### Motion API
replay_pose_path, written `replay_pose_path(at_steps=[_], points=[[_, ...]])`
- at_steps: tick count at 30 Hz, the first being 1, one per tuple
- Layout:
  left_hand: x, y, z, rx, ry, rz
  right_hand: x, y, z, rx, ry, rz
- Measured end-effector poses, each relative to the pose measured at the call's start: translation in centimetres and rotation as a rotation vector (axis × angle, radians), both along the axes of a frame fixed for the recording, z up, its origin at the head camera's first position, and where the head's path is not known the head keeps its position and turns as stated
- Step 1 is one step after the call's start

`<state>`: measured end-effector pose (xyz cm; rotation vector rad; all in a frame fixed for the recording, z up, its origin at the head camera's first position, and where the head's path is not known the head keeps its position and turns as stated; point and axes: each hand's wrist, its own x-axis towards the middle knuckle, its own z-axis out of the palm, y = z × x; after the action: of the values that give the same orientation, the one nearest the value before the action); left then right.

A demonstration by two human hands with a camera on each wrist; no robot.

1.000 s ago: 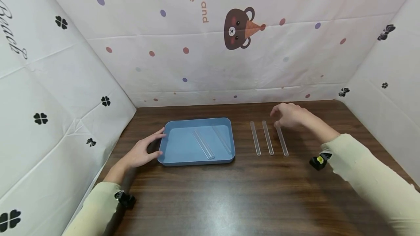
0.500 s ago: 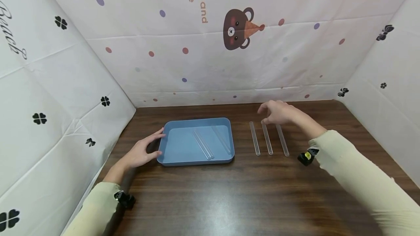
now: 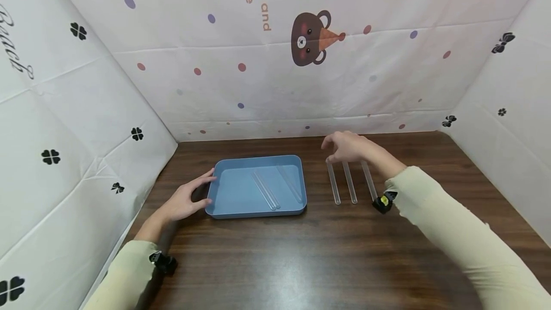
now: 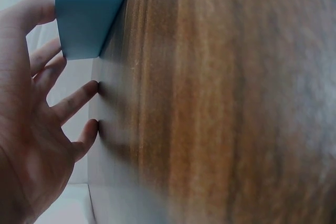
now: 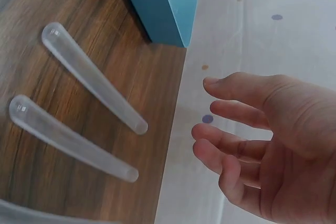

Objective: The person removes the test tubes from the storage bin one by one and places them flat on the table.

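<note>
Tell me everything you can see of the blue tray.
The blue tray is shallow and rectangular, with rounded corners and low walls; its smooth surface looks like plastic. It lies flat, open side up, on the brown table, holding three clear tubes, two close together. The left grip touches its left end.

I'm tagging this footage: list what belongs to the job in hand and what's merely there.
Likely in the job: blue tray; clear tubes inside it; three clear tubes beside it; left hand; right hand.

Merely there: wooden table; printed cloth; wrist cameras.
</note>
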<state>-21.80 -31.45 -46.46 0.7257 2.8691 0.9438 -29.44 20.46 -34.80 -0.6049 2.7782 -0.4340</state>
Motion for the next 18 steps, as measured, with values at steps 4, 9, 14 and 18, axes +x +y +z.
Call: replay_pose_path(at_steps=[4, 9, 14, 18], points=[[0.1, 0.0, 0.0, -0.001, -0.002, 0.004, -0.2, -1.2, 0.0, 0.010, -0.005, 0.036], [0.2, 0.0, 0.1, -0.001, -0.010, 0.003, -0.2, -2.6, 0.2, 0.011, -0.014, 0.079], [0.1, 0.0, 0.1, 0.000, -0.013, 0.002, -0.3, -4.2, 0.4, 0.018, -0.010, 0.080], [0.2, 0.1, 0.1, 0.000, -0.016, 0.003, -0.3, -5.6, 0.5, 0.041, -0.006, 0.092]])
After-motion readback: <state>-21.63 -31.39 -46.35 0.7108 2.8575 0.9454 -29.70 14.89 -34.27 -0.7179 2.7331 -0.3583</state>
